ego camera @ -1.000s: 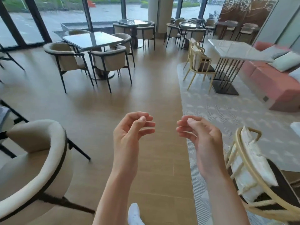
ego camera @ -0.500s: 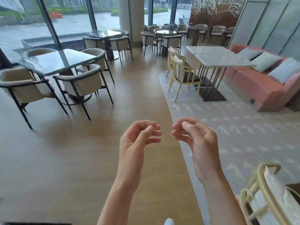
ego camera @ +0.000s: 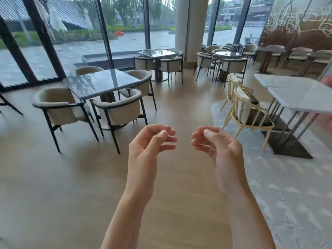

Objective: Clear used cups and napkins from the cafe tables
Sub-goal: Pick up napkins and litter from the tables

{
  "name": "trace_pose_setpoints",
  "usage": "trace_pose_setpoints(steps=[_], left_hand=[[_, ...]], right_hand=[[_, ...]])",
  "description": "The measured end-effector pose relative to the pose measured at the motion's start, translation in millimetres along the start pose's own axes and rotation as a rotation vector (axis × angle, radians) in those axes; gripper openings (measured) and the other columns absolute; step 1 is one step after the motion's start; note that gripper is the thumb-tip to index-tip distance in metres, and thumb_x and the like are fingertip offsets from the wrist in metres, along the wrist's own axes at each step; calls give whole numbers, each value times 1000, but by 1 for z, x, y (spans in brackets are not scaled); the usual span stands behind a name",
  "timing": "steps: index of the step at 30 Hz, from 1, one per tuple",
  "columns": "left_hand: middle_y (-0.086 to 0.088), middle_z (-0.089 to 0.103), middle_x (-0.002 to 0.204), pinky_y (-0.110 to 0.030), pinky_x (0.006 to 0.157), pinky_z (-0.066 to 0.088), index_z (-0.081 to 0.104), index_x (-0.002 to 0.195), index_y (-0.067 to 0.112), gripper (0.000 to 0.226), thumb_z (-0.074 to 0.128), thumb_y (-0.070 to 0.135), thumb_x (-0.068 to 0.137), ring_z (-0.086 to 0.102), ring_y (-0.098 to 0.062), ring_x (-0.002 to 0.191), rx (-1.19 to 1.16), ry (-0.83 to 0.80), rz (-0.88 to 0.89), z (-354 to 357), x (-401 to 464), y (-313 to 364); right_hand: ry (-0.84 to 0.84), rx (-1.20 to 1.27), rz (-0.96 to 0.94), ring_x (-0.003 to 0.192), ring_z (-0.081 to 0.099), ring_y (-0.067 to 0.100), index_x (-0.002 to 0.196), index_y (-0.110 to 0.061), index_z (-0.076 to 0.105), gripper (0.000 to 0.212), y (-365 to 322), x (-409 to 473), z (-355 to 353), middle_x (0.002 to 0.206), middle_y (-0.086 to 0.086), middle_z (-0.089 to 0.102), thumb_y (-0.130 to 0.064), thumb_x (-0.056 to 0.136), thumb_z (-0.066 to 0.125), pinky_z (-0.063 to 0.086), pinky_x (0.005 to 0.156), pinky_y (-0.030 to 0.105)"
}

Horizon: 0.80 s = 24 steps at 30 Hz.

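My left hand [ego camera: 149, 146] and my right hand [ego camera: 218, 147] are raised side by side over the wooden floor, fingers loosely curled, each holding nothing. A grey square table [ego camera: 100, 83] stands ahead on the left with a bare glossy top. A white marble table [ego camera: 298, 97] stands ahead on the right, its top bare where it shows. A round dark table [ego camera: 226, 54] farther back carries a small pale object, too small to identify. No cups or napkins show plainly.
Beige armchairs [ego camera: 118, 110] ring the grey table. Yellow wire-frame chairs [ego camera: 249, 112] stand on a pale patterned rug [ego camera: 287, 186] by the marble table. A second glass table [ego camera: 157, 53] and a column [ego camera: 191, 27] stand farther back. Open wooden floor runs between.
The view has lifted and moved forward across the room. The nearby armchair and wire chair have left the frame. Both hands keep the same loosely curled pose.
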<state>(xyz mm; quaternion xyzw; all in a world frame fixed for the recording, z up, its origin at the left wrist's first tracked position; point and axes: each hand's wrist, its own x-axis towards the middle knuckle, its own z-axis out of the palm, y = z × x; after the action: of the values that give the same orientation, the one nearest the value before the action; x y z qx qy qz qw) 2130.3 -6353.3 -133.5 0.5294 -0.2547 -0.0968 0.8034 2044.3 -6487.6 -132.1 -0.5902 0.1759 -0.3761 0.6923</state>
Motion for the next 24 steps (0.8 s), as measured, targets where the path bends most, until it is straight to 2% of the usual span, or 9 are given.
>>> trace_pose_setpoints(steps=[5,10,14,16,18,21,24], left_hand=[[-9,76,94,-32,77,59,72,98,4,21,61,20,88,73,-25,88,-13,56,13,21,119,-30],[-8,77,94,-33,81,60,70,104,0,16,56,4,101,74,-21,88,49,-40,127,56,275,-59],[-14,77,97,-35,85,60,70,104,2,19,58,15,96,74,-28,94,4,-130,208,78,401,-86],[-14,77,99,-38,86,59,71,103,2,23,59,19,92,73,-30,98,5,-146,227,88,469,-94],[-13,76,101,-39,86,60,71,103,2,17,62,14,96,73,-29,100,20,-162,233,97,532,-100],[-11,76,101,-35,83,61,71,103,1,15,57,3,100,73,-27,98,37,-156,241,109,618,-116],[-8,76,101,-38,84,61,72,98,5,16,57,2,101,72,-26,99,66,-138,230,119,690,-141]], right_hand=[[-78,-8,-17,79,73,23,93,-7,74,21,13,126,17,86,11,77,-5,100,55,59,75,30],[-144,-65,-171,82,74,21,97,-10,75,19,15,281,49,89,8,78,-19,94,58,60,79,30],[-143,-75,-262,86,75,22,90,-19,78,22,23,402,74,91,6,79,-27,87,57,59,77,30],[-119,-83,-269,87,75,23,92,-17,77,24,22,466,87,92,7,78,-28,86,57,57,79,32],[-98,-87,-274,86,75,23,95,-14,76,26,19,525,97,91,7,78,-28,85,57,57,80,34],[-73,-59,-285,84,74,24,95,-12,76,23,20,611,106,88,9,78,-26,87,59,59,78,31],[-46,-56,-282,82,74,23,94,-10,75,19,36,689,107,88,8,78,-10,99,57,58,75,28]])
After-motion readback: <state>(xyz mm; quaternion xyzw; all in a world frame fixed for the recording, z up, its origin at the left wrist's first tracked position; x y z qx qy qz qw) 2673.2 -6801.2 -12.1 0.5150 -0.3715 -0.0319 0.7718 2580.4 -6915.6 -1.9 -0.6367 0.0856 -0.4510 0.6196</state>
